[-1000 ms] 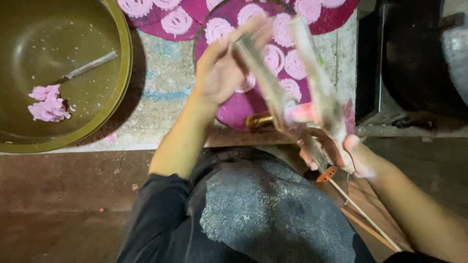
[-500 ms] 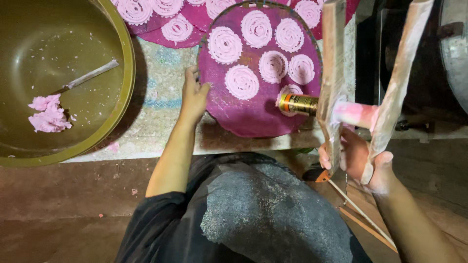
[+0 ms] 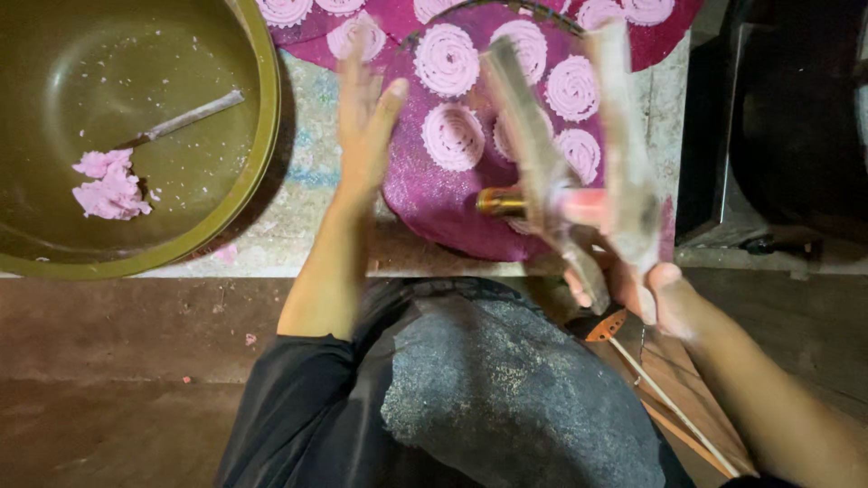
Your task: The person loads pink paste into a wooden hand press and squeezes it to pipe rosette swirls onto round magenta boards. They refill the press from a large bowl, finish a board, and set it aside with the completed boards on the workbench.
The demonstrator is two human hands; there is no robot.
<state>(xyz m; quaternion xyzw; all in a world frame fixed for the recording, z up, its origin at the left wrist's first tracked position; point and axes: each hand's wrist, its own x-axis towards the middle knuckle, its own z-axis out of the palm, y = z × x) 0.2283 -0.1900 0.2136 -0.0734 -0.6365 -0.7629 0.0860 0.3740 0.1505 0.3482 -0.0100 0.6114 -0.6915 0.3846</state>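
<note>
Far left, the big olive bowl sits on the worktop, a lump of pink dough in its bottom and a spoon lying beside the lump. Nothing has shifted there since half a second ago.

Moving right, the left hand is up now, fingers spread and blurred, empty, hovering at the left edge of the round purple tray. A moment ago it lay flat against that edge; now it has lifted clear, grip wide open.

On the tray itself, the pink spirals lie in a ring, same places as before.

Then the press: two long wooden handles, a brass cylinder between them with pink dough at its other end. It has swung in from the right and now hangs over the tray's right half, handles tilted and blurred.

The right hand is clenched round the lower ends of both handles, grip closed tight, just off the worktop's front edge.

Below, the dark lap.
</note>
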